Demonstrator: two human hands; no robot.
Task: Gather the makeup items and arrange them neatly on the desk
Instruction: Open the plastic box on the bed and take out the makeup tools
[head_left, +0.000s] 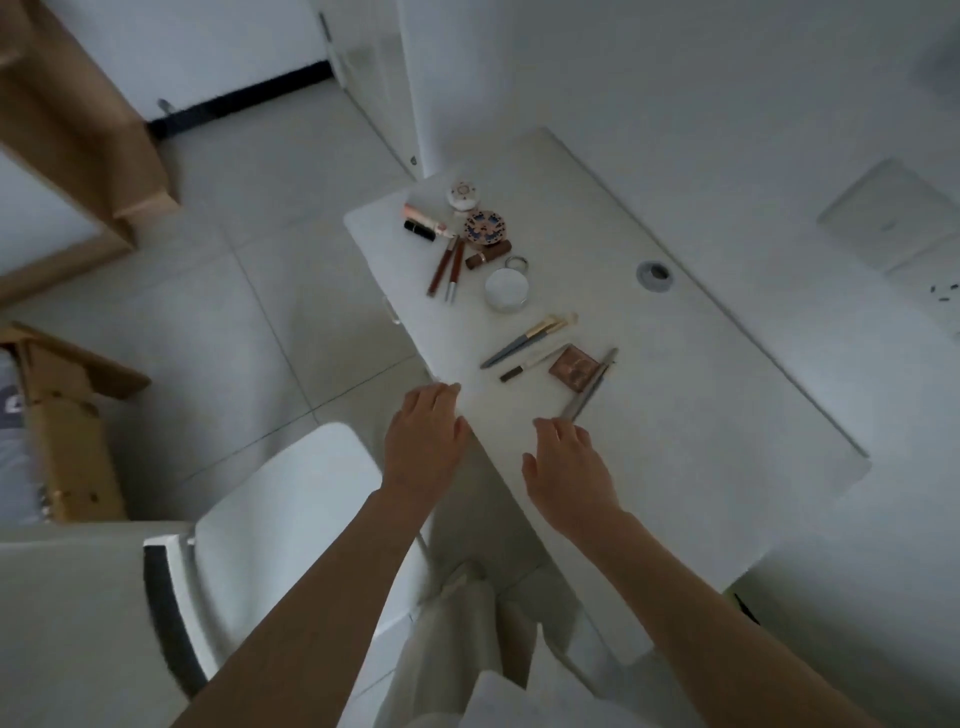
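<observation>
Both hands, left hand (423, 441) and right hand (563, 467), fingers spread, empty, over smooth white tabletop (675, 441); round glossy compact (507, 290) (labels unreadable).

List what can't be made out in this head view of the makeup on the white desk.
- Small square brown palette: contents blurred, too small.
- Thin grey tools: number and kind unclear; they overlap.
- Round patterned compact: design too small.
- Left hand, right hand: seen from the back, palms hidden; contact with desk unclear.
</observation>
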